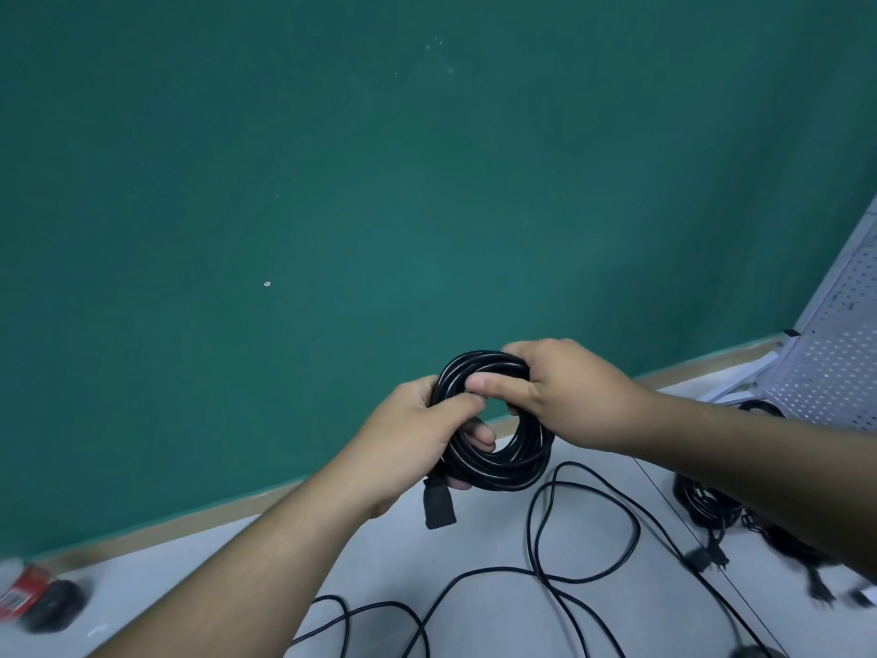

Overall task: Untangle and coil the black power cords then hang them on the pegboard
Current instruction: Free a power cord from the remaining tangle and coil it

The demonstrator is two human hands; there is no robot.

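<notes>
A coiled black power cord (503,467) is held up in front of the green wall, above the table. My left hand (417,434) grips the coil's left side, fingers through its middle. My right hand (564,387) grips its upper right, thumb across the top strands. A black plug (439,508) hangs below the coil by my left wrist. A loose black cord (588,529) trails in loops over the table. The white pegboard (835,353) stands at the right edge.
More tangled black cords and plugs (712,505) lie on the grey table (479,553) under my right forearm. A coil (759,407) sits at the pegboard's foot. A red object (23,593) and a dark round thing (54,605) lie at the far left.
</notes>
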